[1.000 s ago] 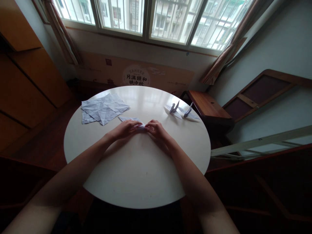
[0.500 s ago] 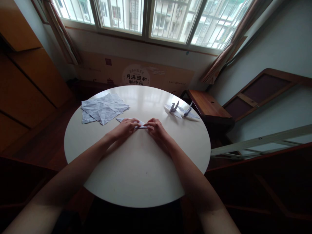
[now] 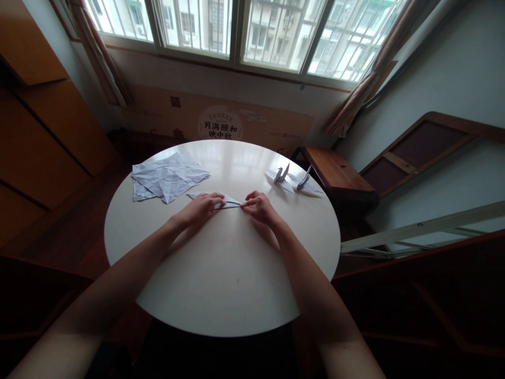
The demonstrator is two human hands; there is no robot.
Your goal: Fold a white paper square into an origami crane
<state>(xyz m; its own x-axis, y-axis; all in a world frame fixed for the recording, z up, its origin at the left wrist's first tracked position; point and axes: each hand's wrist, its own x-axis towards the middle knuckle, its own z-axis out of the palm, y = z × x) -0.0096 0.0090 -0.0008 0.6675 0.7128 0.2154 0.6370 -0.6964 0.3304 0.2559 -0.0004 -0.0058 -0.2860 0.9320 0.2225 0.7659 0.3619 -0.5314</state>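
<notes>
A narrow piece of folded paper [image 3: 229, 203], pale and pointed at its ends, lies near the middle of the round white table [image 3: 221, 273]. My left hand [image 3: 203, 207] covers part of it, with thumb and fingers closed on its left side; a tip pokes out beyond the knuckles. At the right end my right hand [image 3: 258, 206] pinches the paper's point between thumb and fingers. Off to the right stand two folded paper cranes, a nearer crane [image 3: 281, 177] and another crane [image 3: 304, 181], wings spread.
Several creased paper sheets [image 3: 169, 176] lie overlapped at the table's back left. Beyond the right edge is a brown wooden stool or side table [image 3: 335, 171]. A printed cardboard panel [image 3: 256, 121] stands under the barred window [image 3: 276, 31].
My right hand has slid a little to the right along the folded paper, baring more of it between my hands. The left hand has stayed almost in place.
</notes>
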